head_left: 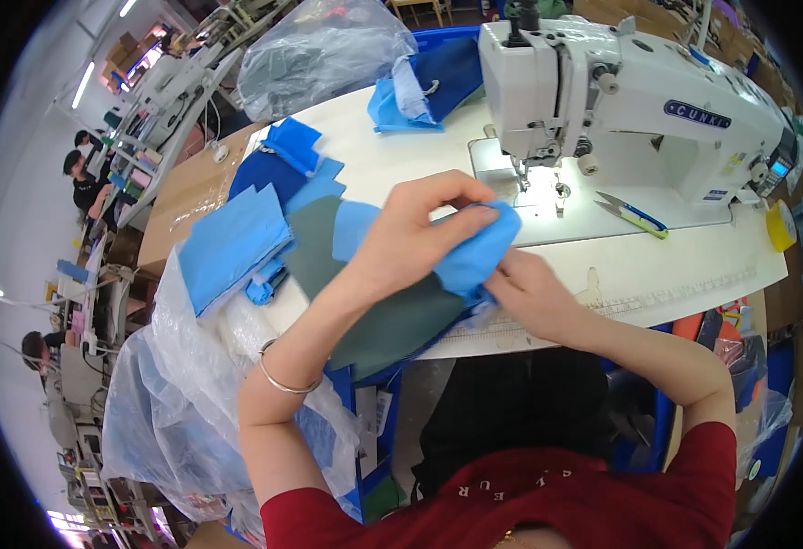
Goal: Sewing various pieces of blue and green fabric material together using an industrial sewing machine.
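Over the front of the sewing table, both hands grip a light blue fabric piece (476,261). My left hand (417,224), with a bangle on its wrist, pinches the upper edge between thumb and fingers. Lower down, my right hand (529,291) has its fingers closed on the cloth's right side; part of them is hidden. Beneath my left forearm lies a dark grey-green fabric panel (388,325), sagging over the table's front edge. Just beyond the hands stands a white sewing machine (639,101), its needle area lit.
Left on the table is a stack of light blue fabric pieces (237,247), with darker blue cloth (269,174) behind. Thread snips (635,216) lie under the machine arm. Yellow tape (781,226) sits at the right edge. Clear plastic bags (168,407) hang at the left; people work farther off.
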